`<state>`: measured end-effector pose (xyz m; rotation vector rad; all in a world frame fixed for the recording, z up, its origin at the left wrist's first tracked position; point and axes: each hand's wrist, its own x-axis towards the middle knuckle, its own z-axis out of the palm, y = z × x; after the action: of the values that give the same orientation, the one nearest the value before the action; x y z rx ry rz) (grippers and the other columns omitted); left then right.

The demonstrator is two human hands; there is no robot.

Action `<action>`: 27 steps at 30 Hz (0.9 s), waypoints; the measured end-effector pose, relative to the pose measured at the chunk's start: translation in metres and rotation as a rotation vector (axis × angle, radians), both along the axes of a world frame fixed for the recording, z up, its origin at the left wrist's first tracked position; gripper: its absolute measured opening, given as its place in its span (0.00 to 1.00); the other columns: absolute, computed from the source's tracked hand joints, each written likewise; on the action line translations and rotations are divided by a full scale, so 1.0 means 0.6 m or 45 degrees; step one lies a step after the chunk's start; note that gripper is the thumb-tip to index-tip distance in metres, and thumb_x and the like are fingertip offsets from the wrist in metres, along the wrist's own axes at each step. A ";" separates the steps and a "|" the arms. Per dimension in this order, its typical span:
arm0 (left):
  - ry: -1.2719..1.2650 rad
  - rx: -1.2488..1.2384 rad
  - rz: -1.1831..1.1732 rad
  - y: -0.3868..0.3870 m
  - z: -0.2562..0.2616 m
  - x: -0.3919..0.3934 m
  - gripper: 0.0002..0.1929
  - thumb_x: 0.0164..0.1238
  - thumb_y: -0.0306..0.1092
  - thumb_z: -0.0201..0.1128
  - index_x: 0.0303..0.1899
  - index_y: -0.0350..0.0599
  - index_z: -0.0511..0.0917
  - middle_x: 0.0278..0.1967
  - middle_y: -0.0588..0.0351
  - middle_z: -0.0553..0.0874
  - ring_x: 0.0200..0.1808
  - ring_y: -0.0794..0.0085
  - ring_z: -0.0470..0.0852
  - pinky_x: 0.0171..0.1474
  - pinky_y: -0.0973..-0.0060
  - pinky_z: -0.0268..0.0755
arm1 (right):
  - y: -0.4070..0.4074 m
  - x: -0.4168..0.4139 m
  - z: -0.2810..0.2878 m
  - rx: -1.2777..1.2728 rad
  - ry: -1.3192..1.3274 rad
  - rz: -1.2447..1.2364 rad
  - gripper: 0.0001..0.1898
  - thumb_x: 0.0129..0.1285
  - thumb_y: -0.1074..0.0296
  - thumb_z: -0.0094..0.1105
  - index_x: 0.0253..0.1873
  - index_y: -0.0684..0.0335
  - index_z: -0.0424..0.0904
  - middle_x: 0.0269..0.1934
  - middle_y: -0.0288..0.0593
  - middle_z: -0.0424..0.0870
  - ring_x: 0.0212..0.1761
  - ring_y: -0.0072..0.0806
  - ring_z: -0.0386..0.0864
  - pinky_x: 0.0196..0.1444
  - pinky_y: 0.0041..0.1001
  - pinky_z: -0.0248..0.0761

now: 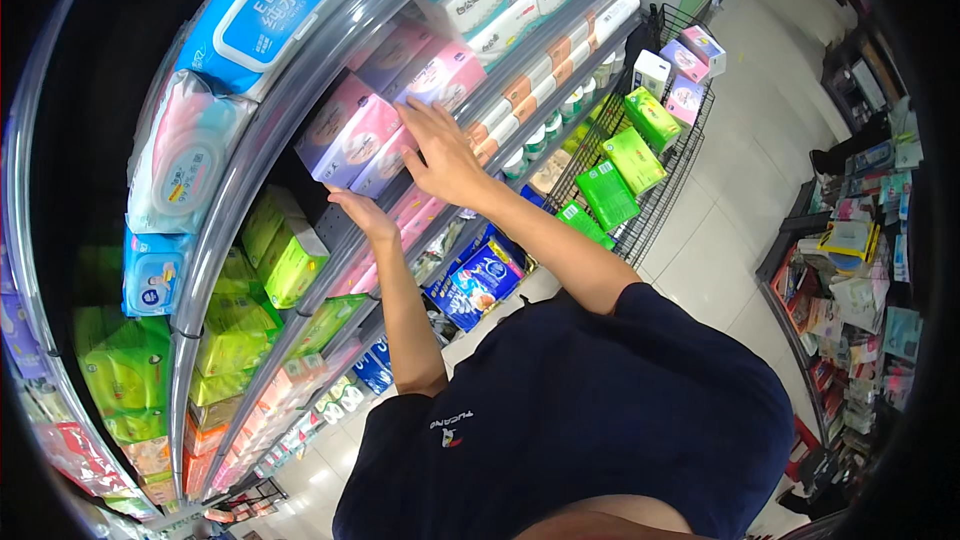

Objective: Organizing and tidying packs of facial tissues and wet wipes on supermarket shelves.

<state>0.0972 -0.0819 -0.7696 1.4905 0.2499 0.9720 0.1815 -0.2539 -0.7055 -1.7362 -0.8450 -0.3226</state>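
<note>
Two pink-and-purple tissue packs [349, 139] lie one against the other on a shelf, between my hands. My left hand [367, 217] cups their left lower end, its fingers partly hidden behind the packs. Against their right side lies my right hand [439, 146], fingers spread and thumb bent towards the lower pack. More packs of the same kind [442, 75] stand just beyond my right fingers. To the left of my left hand, green tissue packs [296, 266] sit on the same shelf, with a dark gap between.
A black wire cart [667, 191] at the right holds green, white and pink-purple packs. Clear plastic shelf edging [281, 101] curves past my hands, with wet-wipe packs [270, 15] above it. Paper rolls [551, 71] fill a lower shelf. Crowded goods [847, 292] line the aisle's far side.
</note>
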 end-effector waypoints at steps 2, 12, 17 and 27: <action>0.027 -0.028 0.089 -0.007 -0.002 0.005 0.43 0.89 0.66 0.27 0.87 0.38 0.38 0.88 0.46 0.41 0.89 0.61 0.39 0.87 0.61 0.27 | -0.002 0.001 0.000 0.005 -0.004 -0.019 0.32 0.67 0.71 0.63 0.75 0.74 0.70 0.73 0.63 0.76 0.82 0.55 0.66 0.86 0.53 0.51; -0.025 0.040 0.024 -0.022 0.024 0.009 0.41 0.90 0.65 0.27 0.86 0.38 0.45 0.85 0.43 0.53 0.86 0.58 0.52 0.87 0.58 0.39 | 0.000 0.000 -0.003 0.004 0.007 -0.049 0.32 0.66 0.70 0.65 0.74 0.74 0.71 0.73 0.62 0.76 0.81 0.54 0.67 0.85 0.53 0.52; 0.011 -0.076 0.061 -0.022 0.015 0.002 0.43 0.89 0.67 0.29 0.87 0.39 0.43 0.87 0.45 0.48 0.87 0.59 0.46 0.87 0.58 0.33 | 0.001 -0.002 -0.002 0.035 0.009 -0.032 0.32 0.66 0.70 0.64 0.74 0.75 0.71 0.73 0.63 0.76 0.81 0.53 0.67 0.85 0.53 0.52; -0.069 -0.005 0.023 -0.032 0.031 0.009 0.39 0.91 0.62 0.30 0.85 0.38 0.49 0.83 0.42 0.59 0.84 0.58 0.57 0.86 0.58 0.44 | 0.003 -0.006 -0.004 0.002 -0.037 -0.068 0.32 0.65 0.70 0.65 0.73 0.75 0.72 0.72 0.63 0.77 0.80 0.54 0.68 0.85 0.53 0.54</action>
<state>0.1024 -0.1009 -0.7512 1.4588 0.2267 1.0243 0.1782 -0.2518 -0.7080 -1.7581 -0.8204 -0.3849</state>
